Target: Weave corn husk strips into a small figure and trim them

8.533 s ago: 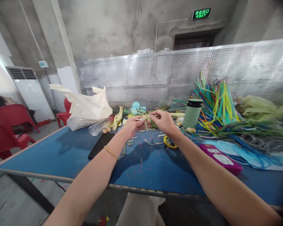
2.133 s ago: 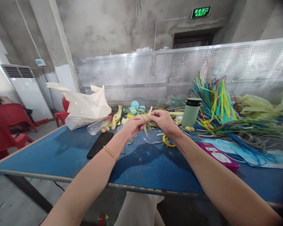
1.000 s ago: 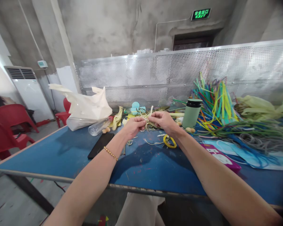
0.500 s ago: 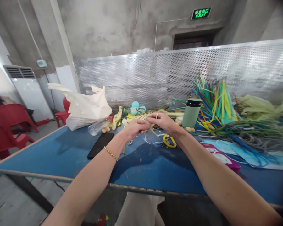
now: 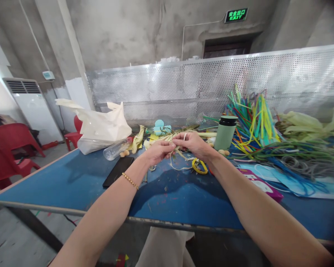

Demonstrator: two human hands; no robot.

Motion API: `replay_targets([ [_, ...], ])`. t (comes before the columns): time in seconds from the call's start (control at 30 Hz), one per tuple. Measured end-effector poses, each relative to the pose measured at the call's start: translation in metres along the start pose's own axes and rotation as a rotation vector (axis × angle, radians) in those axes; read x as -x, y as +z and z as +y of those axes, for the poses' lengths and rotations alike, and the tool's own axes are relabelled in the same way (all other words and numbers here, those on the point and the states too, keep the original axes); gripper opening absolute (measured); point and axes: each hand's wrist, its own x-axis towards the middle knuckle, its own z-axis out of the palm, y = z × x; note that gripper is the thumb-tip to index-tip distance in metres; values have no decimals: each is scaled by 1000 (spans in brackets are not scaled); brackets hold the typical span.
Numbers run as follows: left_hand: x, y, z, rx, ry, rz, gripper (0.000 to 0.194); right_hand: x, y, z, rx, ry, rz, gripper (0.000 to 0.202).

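Over the back middle of the blue table, my left hand (image 5: pixel 159 151) and my right hand (image 5: pixel 191 144) meet at the fingertips. Both pinch thin pale husk strips (image 5: pixel 180 152), whose loose ends hang below the fingers; the exact spot of the grip is too small to make out. A string trails down from them beside a yellow ring (image 5: pixel 199 166), which lies just under my right hand. Behind the hands lies a heap of pale green husks and stalks (image 5: pixel 206 135). A gold beaded bracelet is on my left wrist.
On the blue table (image 5: pixel 58 181) at left are a white bag (image 5: pixel 104 126), a clear bottle (image 5: pixel 115 149) and a black phone (image 5: pixel 118 171). Rightward stand a green cup (image 5: pixel 225 134), colourful strips (image 5: pixel 263 124), wire coils (image 5: pixel 297 163) and a purple box (image 5: pixel 263 183). A perforated metal panel (image 5: pixel 161 89) rises behind.
My fingers have shifted slightly at the pinch, and more of the strips shows beneath them. Both arms stay nearly in place.
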Motion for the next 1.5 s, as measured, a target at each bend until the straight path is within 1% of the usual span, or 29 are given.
replay_targets([
  [0.1, -1, -2, 0, -7, -8, -19, 30, 2, -2, -2, 9, 29, -34, 27],
  [0.2, -1, -2, 0, 9, -8, -21, 32, 2, -2, -2, -7, 38, -21, 29],
  [0.4, -1, 1, -1, 34, 10, 36, 31, -2, 5, 2, -52, 5, 74, 33],
  [0.53, -1, 4, -2, -9, 33, 32, 29, -2, 11, 1, -28, -17, 97, 28],
  [0.7, 1, 7, -1, -22, 16, 28, 26, 0, 16, -1, 22, -11, 123, 22],
  [1.0, -1, 7, -3, -16, 0, 23, 21, 0, 21, 0, 23, -8, 192, 20],
  [1.17, -1, 7, -3, -22, -9, 44, 20, -1, 23, 1, 33, -9, 245, 18],
  [1.5, 0, 7, -4, -6, -32, 37, 17, -1, 23, 4, 63, -17, 224, 14],
])
